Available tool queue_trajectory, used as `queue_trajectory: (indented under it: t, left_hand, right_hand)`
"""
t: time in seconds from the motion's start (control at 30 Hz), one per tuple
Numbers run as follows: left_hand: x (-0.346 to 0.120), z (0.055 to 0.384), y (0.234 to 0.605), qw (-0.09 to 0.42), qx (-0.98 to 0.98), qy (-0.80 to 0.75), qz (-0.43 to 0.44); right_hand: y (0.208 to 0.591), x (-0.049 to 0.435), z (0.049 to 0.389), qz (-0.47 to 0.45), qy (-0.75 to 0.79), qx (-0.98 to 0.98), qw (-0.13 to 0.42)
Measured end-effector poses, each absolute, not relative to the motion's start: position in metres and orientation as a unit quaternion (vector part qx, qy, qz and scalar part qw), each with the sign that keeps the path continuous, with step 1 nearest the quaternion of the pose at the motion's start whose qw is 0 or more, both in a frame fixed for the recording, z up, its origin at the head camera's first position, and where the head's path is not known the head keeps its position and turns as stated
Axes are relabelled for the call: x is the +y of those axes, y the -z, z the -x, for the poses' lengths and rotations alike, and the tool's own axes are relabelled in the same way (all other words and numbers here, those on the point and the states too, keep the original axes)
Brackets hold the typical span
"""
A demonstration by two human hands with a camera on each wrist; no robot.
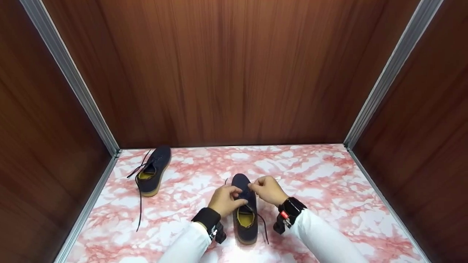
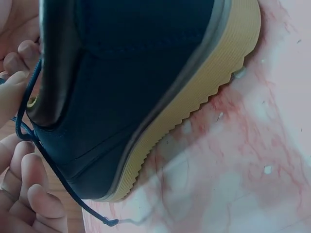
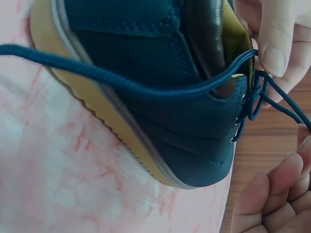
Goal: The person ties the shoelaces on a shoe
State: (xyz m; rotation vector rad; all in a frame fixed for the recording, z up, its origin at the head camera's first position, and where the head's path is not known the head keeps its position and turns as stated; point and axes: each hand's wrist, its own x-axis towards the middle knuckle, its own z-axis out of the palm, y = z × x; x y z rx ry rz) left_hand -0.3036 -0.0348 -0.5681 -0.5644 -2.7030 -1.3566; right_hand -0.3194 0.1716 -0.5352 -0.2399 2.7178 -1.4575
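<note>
A dark navy shoe with a yellow lining stands on the floor, toe pointing away from me. My left hand is over its opening from the left, with thumb and fingers at the shoelace beside the top eyelets. My right hand is at the right of the lacing, pinching a strand with thumb and index finger. In the right wrist view the laces cross in a loose loop at the tongue. One lace end hangs down each side of the shoe. The fingers partly hide the eyelets.
A second navy shoe stands at the back left, its laces undone and trailing on the floor. Brown wood-grain panels enclose the red-and-white marbled floor at the back and both sides. Metal strips run along the corners.
</note>
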Motion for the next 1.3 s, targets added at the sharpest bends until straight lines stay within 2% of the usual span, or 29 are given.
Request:
queue_trajectory:
  t: [0.37,0.7,0.83,1.1,1.3]
  left_hand:
    - [-0.031,0.302,0.57,0.078,-0.88,0.423,0.2]
    - [-0.024,0.304,0.579,0.144,-0.876,0.412,0.203]
    - [-0.023,0.302,0.58,0.125,-0.87,0.444,0.176]
    - [-0.022,0.301,0.574,0.045,-0.861,0.49,0.13]
    - [-0.02,0.302,0.569,0.007,-0.861,0.496,0.117]
  right_hand:
    - [0.532,0.163,0.325,0.044,0.516,0.855,0.035]
    - [0.527,0.159,0.33,0.052,0.511,0.857,0.046]
    - [0.525,0.164,0.332,0.039,0.518,0.853,0.047]
    - [0.522,0.187,0.335,0.016,0.526,0.85,0.026]
    - [0.53,0.2,0.331,0.037,0.528,0.848,0.032]
